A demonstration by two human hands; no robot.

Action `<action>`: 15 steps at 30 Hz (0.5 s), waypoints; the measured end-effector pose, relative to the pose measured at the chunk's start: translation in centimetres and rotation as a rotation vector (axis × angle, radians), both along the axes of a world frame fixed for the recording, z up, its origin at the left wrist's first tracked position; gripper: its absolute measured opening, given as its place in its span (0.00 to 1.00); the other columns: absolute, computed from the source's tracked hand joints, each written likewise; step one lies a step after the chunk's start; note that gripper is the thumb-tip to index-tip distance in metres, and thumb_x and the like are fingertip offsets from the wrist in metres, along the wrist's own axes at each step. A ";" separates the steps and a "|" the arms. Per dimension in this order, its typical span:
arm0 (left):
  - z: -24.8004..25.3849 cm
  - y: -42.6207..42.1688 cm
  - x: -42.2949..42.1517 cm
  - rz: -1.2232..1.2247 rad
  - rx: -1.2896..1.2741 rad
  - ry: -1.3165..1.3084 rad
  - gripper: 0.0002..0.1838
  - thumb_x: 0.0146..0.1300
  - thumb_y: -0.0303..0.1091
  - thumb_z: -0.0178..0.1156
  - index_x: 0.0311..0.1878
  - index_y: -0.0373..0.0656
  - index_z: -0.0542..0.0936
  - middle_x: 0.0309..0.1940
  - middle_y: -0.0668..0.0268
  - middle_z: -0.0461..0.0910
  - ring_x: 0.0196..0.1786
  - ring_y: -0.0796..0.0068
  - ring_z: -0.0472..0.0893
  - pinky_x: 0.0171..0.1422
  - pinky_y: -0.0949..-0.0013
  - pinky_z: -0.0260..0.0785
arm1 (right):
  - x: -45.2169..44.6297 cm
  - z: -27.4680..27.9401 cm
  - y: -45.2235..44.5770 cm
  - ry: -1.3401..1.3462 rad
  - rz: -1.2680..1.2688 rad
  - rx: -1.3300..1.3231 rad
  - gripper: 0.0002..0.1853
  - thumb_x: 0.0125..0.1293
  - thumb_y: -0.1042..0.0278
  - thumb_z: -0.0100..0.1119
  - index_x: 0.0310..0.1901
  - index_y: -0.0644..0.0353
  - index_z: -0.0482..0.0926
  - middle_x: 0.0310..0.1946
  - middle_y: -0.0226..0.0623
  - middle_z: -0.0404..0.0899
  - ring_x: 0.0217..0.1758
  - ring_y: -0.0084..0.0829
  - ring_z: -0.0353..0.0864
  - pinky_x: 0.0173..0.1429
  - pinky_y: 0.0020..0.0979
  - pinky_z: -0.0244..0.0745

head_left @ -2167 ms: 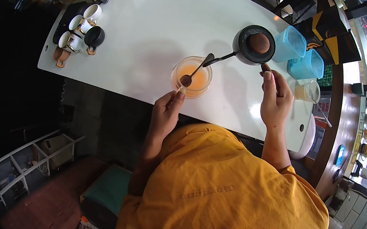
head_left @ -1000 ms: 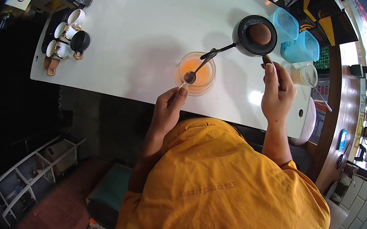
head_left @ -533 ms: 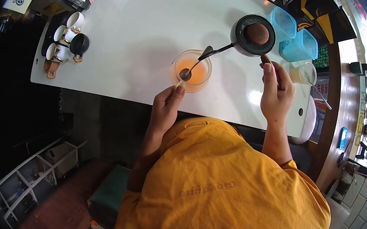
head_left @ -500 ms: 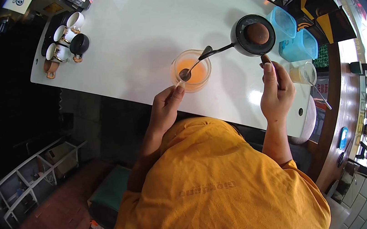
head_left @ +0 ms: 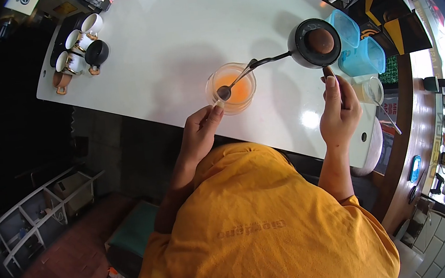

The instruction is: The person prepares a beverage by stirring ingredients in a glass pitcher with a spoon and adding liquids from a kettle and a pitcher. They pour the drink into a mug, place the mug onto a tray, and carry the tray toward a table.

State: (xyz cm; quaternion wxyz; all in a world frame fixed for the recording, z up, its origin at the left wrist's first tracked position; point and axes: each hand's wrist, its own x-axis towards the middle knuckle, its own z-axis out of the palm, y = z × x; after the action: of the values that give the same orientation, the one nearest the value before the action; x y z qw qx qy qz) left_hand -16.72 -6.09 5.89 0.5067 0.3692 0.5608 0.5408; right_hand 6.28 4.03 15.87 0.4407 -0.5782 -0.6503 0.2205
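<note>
My left hand (head_left: 202,133) pinches the near rim of a clear glass cup (head_left: 248,99) that holds orange liquid (head_left: 240,89). A metal spoon (head_left: 224,92) leans in the cup, its bowl toward my fingertips. At the right, my right hand (head_left: 338,111) is closed on the handle of a black kettle (head_left: 304,54) with a brown knob on its lid. The thin black spout of the kettle points left, its tip above the cup, overlapping the end of the spoon. Whether liquid comes out of the spout is too small to tell.
White and dark mugs (head_left: 96,53) stand at the table's left end. Right of the kettle are two blue plastic containers (head_left: 363,57), a glass jar (head_left: 362,90) with a stirrer, and black and yellow boxes (head_left: 405,33). The white table (head_left: 164,29) has its near edge by my body.
Over the last half second, the kettle and my right hand have shifted slightly right. The spoon has tilted a little in the cup, while my left hand has stayed at the rim.
</note>
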 end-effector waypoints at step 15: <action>0.0 -0.2 -0.1 0.004 -0.021 -0.014 0.21 0.72 0.45 0.54 0.29 0.38 0.75 0.21 0.81 0.61 0.26 0.90 0.57 0.29 0.80 0.50 | 0.4 -0.2 0.3 -0.022 -0.020 0.044 0.15 0.70 0.61 0.55 0.41 0.68 0.82 0.19 0.26 0.71 0.23 0.14 0.65 0.28 0.19 0.58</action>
State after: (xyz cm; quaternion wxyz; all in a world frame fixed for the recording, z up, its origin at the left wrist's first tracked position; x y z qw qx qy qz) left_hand -16.83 -6.34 5.85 0.5131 0.3590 0.5637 0.5385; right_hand 6.68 4.30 15.67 0.4485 -0.5771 -0.6539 0.1953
